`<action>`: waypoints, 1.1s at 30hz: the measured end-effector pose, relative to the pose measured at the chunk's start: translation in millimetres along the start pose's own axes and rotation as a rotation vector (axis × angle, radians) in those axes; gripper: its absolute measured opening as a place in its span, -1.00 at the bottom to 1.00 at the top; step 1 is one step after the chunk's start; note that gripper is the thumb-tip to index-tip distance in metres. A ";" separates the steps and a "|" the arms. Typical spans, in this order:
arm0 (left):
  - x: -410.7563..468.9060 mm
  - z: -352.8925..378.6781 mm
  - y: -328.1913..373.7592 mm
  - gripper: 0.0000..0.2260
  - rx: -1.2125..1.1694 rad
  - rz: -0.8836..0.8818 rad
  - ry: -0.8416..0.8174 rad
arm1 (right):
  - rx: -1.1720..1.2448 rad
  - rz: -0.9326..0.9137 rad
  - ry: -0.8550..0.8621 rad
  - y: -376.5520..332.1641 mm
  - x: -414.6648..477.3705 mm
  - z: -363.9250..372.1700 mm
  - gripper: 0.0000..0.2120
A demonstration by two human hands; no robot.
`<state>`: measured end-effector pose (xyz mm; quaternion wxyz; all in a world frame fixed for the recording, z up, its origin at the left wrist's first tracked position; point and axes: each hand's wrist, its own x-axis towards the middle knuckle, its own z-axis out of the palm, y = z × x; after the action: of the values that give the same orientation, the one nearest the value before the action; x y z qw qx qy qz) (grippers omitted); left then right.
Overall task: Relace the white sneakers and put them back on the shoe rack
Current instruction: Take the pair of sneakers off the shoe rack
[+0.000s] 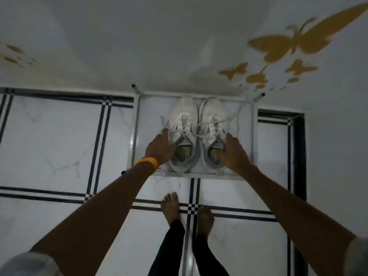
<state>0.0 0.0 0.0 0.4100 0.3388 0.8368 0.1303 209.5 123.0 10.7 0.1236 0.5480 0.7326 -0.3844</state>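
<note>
Two white sneakers stand side by side, toes toward the wall, on the top of a white metal shoe rack [137, 124]. My left hand [159, 148] grips the outer side and collar of the left sneaker [184, 114]. My right hand [234, 152] holds the right sneaker [211, 112] at its collar, fingers reaching into the opening. Both shoes show green insoles. Loose white laces [237, 114] trail from the right sneaker toward the rack's right rear corner.
The rack stands against a white wall with gold butterfly stickers [294, 44]. My bare feet [171, 206] stand on the white tiled floor with black stripes just in front of the rack. An orange band [147, 162] circles my left wrist.
</note>
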 end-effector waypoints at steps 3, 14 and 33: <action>20.0 27.7 -10.5 -0.47 0.108 0.035 0.037 | -0.108 -0.031 0.119 15.4 19.3 17.1 -0.61; -16.5 53.5 -12.9 -0.77 0.094 0.038 0.298 | -0.049 0.037 0.176 39.1 -12.8 28.8 -0.77; -254.1 167.9 -122.4 -0.80 -0.056 0.144 0.266 | 0.028 -0.049 0.239 121.1 -275.7 158.2 -0.91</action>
<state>184.0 -271.4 -14.5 0.2942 0.3661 0.8534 0.2262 381.9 -170.0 18.4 0.0184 0.5737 0.7497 -0.3295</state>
